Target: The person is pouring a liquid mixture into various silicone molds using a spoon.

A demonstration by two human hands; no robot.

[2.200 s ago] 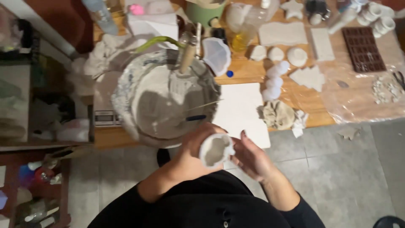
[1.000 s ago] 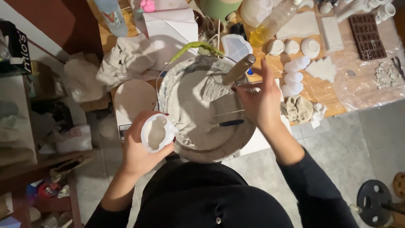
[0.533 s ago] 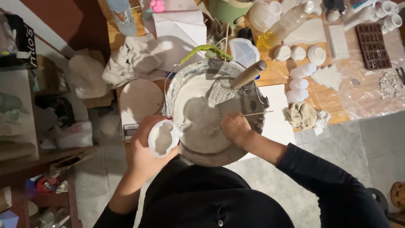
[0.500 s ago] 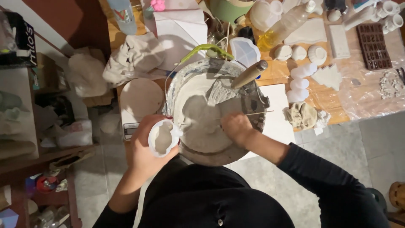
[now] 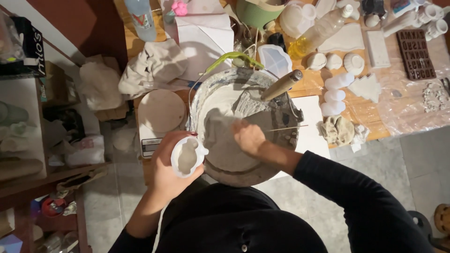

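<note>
A large round mixing bowl [image 5: 281, 161] smeared with grey-white plaster stands at the table's near edge. My left hand [image 5: 166, 171] holds a small white mould [image 5: 187, 157] beside the bowl's left rim; the mould has pale plaster inside. My right hand [image 5: 248, 137] is down inside the bowl, fingers curled in the wet mix; whether it holds anything is hidden. A wooden handle [image 5: 281, 85] leans on the bowl's far rim, and a thin stick [image 5: 288, 127] lies across its right side.
A round wooden disc [image 5: 161, 110] sits on a small scale left of the bowl. A white sheet [image 5: 311, 131], white cast pieces [image 5: 337, 89], a brown letter mould [image 5: 416, 54], a yellow-liquid bottle [image 5: 318, 33] and crumpled cloth [image 5: 152, 65] crowd the table.
My left hand carried the small mould from in front of me to the bowl's left rim. My right hand moved from the bowl's far right rim down into the mix.
</note>
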